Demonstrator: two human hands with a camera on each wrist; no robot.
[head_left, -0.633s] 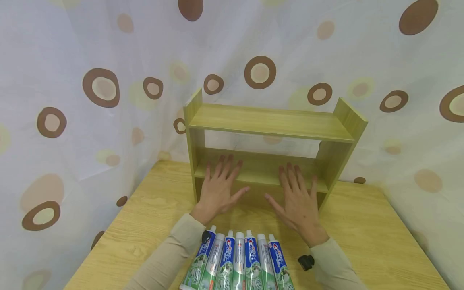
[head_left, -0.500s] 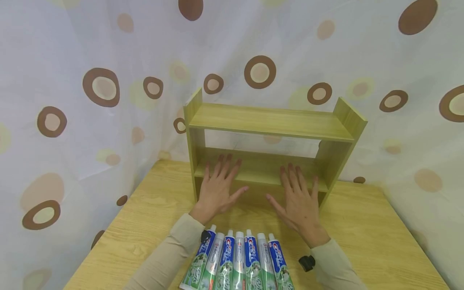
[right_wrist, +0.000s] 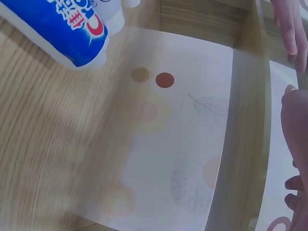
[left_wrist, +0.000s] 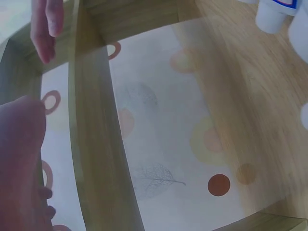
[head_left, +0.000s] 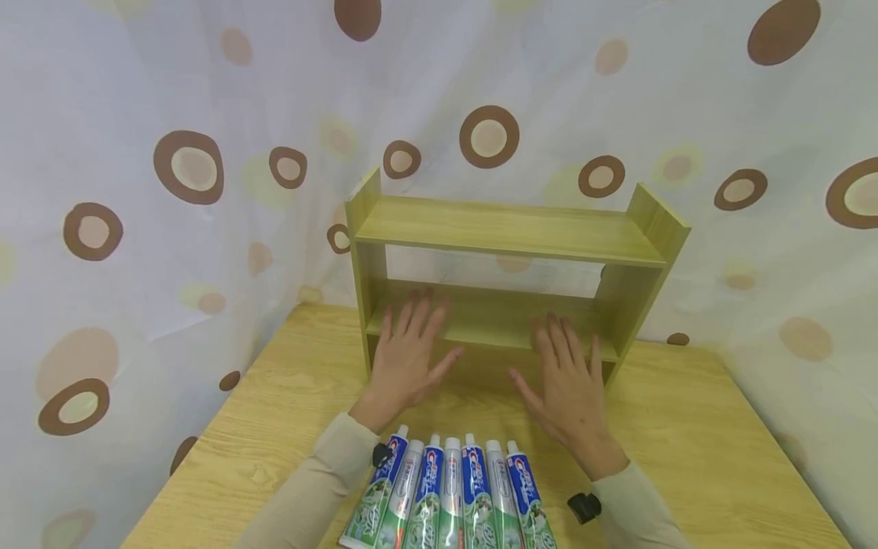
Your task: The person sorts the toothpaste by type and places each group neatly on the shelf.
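Palms down and fingers spread, my left hand (head_left: 401,366) and right hand (head_left: 569,393) hover before a small wooden shelf (head_left: 507,229). In the head view their fingers overlap its middle board (head_left: 487,316); contact cannot be made out. Neither hand grips anything. Both wrist views show the board's edge (left_wrist: 91,120) beside the hand, with the other hand's fingers across from it. Several toothpaste tubes (head_left: 451,496), blue-green and silver-green alternating, lie in a row near me between my forearms, caps toward the shelf. Their lower ends run out of the head view.
The shelf stands on a wood-grain table (head_left: 295,396), against a pale curtain (head_left: 439,91) patterned with brown rings. Its side panels (head_left: 658,229) rise above the top board. Bare table surface shows left and right of the shelf. Each wrist carries a small black device (head_left: 584,506).
My hands have drifted slightly apart, the left one leftward and the right one a little rightward. The shelf and the toothpaste tubes have stayed in place.
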